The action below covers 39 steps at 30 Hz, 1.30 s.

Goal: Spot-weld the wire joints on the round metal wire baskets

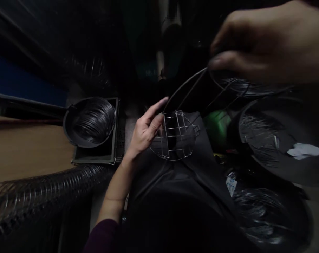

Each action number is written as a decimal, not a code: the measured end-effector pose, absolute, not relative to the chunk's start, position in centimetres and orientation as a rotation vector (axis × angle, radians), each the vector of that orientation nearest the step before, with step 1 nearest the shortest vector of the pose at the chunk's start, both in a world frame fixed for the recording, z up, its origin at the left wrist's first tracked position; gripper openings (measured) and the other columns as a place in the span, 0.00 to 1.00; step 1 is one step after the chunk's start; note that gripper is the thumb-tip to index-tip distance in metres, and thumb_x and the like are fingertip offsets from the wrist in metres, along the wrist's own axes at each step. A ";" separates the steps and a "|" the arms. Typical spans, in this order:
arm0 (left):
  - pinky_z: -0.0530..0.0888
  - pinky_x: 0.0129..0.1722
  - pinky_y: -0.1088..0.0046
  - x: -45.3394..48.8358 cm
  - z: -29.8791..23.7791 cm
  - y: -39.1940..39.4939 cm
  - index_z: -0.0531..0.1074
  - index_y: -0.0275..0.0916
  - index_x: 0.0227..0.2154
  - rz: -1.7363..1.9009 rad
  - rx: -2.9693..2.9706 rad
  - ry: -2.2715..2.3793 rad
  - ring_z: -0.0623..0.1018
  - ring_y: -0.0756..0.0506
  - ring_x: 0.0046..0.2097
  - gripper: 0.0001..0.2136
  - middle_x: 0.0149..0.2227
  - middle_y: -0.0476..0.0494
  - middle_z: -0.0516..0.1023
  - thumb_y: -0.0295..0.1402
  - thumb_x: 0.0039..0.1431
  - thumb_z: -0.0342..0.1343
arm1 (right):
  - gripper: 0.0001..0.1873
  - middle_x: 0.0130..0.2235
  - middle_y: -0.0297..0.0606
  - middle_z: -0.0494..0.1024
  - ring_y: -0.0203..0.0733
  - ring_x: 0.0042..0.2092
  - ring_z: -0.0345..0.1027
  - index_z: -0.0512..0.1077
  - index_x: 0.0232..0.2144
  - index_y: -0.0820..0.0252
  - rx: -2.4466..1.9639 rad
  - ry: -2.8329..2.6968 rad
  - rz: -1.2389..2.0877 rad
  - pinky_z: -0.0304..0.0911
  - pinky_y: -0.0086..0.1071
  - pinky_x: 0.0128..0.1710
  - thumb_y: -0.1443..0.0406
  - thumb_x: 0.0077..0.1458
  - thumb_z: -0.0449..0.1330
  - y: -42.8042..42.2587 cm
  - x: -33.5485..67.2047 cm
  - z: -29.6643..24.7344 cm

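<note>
A round wire rack (175, 136) with a crossed grid sits over my lap, on dark cloth. My left hand (145, 133) grips its left edge between thumb and fingers, with the index finger stretched out along the rim. At the upper right, close to the camera and smeared by motion, my right hand (262, 44) has its thumb pressed to its fingers on a thin metal wire (184, 83). That wire curves down from the right fingertips to my left hand beside the rack. Two or so thin strands run near it; where they end I cannot tell.
To the left, a dark bowl (70, 123) of wire rings stands on a crate (113, 154). A long row of rings (56, 189) lies below it. At right are a basin (283, 168) with short wire pieces and a white scrap, a green object (217, 126), and a container of shiny pieces (265, 214).
</note>
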<state>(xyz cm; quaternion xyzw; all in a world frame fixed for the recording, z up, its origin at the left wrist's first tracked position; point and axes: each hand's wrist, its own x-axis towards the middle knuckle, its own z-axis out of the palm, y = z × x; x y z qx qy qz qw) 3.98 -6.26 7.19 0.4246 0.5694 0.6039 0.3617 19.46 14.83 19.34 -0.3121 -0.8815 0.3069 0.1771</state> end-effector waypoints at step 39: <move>0.75 0.51 0.65 5.6 -1.7 -9.4 0.72 0.41 0.58 1.123 1.268 2.369 0.79 0.44 0.45 0.22 0.44 0.40 0.79 0.46 0.69 0.48 | 0.25 0.44 0.49 0.72 0.54 0.45 0.70 0.72 0.57 0.53 -1.215 -2.558 0.512 0.69 0.50 0.44 0.55 0.65 0.45 7.9 24.2 -0.5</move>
